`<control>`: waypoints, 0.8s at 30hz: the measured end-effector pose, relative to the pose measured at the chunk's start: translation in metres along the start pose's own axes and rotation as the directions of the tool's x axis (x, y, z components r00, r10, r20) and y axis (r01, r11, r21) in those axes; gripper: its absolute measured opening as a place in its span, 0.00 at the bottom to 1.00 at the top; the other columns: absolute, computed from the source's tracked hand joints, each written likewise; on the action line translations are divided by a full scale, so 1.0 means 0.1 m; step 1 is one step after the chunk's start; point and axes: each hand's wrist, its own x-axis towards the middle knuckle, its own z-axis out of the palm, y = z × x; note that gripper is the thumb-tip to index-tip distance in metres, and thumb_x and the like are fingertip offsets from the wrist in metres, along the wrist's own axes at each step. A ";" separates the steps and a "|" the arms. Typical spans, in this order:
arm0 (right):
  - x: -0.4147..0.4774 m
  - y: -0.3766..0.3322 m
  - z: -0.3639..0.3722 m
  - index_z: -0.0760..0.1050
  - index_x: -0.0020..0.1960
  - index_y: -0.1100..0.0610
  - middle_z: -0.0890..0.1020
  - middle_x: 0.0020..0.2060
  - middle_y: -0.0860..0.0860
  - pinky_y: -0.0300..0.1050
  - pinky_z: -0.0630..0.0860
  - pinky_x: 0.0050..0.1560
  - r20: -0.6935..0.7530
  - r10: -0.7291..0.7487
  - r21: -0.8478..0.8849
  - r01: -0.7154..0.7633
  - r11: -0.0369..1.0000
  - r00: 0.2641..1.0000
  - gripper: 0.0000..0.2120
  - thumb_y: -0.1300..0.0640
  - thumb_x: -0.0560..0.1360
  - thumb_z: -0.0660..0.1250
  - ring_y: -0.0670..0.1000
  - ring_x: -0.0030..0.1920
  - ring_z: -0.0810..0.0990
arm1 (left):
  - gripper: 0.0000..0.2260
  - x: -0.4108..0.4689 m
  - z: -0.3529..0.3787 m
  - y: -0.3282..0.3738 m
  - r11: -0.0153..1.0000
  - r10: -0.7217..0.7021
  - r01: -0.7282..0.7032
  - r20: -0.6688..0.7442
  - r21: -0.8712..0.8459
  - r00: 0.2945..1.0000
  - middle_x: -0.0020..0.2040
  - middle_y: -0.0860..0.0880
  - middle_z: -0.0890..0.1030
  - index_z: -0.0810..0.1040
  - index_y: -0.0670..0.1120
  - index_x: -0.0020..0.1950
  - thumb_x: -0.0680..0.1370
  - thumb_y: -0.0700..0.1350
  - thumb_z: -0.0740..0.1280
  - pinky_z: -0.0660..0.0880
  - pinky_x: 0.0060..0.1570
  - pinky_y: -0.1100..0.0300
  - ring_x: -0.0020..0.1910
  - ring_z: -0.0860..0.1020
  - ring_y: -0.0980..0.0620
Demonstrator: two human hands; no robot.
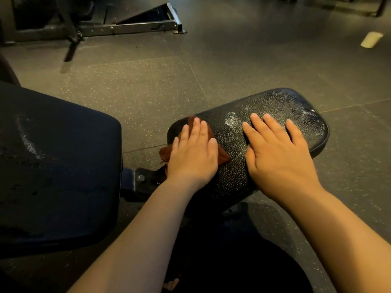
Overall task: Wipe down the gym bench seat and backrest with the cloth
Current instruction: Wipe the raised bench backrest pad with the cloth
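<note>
The black cracked bench seat (281, 106) lies in the middle right, with white smears on its top. A reddish-brown cloth (223, 156) lies on the seat's left end. My left hand (193, 154) presses flat on the cloth with straight fingers and covers most of it. My right hand (277, 153) rests flat on the bare seat beside it, fingers spread and straight. The dark backrest pad (55, 161) fills the left side, with faint marks on its surface.
A metal bracket with a bolt (141, 178) joins the seat and backrest. A steel machine frame (127, 28) stands on the speckled rubber floor at the top left. A pale object (371, 40) lies on the floor at the top right.
</note>
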 end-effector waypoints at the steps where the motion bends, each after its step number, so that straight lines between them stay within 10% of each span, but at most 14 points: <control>1: 0.00 0.00 0.00 0.70 0.75 0.54 0.69 0.76 0.53 0.60 0.54 0.77 0.000 -0.002 -0.002 0.002 1.000 1.000 0.28 0.49 0.78 0.50 0.55 0.77 0.65 | 0.27 -0.10 0.00 -0.02 0.998 0.065 -0.065 0.006 -0.020 0.998 0.82 0.56 0.41 0.45 0.53 0.83 0.85 0.56 0.47 0.40 0.79 0.50 0.81 0.40 0.53; 8: 0.01 0.00 0.00 0.70 0.75 0.54 0.69 0.76 0.53 0.60 0.54 0.77 0.002 -0.018 -0.007 0.018 1.000 1.000 0.28 0.49 0.78 0.50 0.55 0.77 0.65 | 0.26 -0.84 0.08 0.03 0.967 0.245 -0.245 0.010 0.064 0.969 0.81 0.60 0.38 0.41 0.56 0.82 0.84 0.59 0.44 0.37 0.78 0.55 0.79 0.35 0.58; 15: -0.01 0.01 0.00 0.69 0.76 0.55 0.68 0.76 0.54 0.60 0.53 0.77 0.038 -0.020 0.000 0.020 1.000 0.999 0.28 0.49 0.79 0.49 0.55 0.78 0.64 | 0.26 -0.17 0.11 0.29 0.999 -0.002 0.003 -0.024 0.036 1.000 0.82 0.53 0.40 0.43 0.50 0.82 0.85 0.55 0.44 0.41 0.79 0.46 0.81 0.39 0.50; 24: 0.01 0.04 -0.07 0.65 0.78 0.52 0.63 0.79 0.52 0.59 0.49 0.79 0.118 -0.033 0.003 0.033 0.999 0.992 0.30 0.46 0.80 0.44 0.53 0.80 0.58 | 0.27 -0.66 0.13 0.06 0.962 0.260 -0.253 -0.059 0.104 0.964 0.82 0.58 0.43 0.45 0.55 0.82 0.83 0.59 0.43 0.41 0.78 0.53 0.81 0.41 0.55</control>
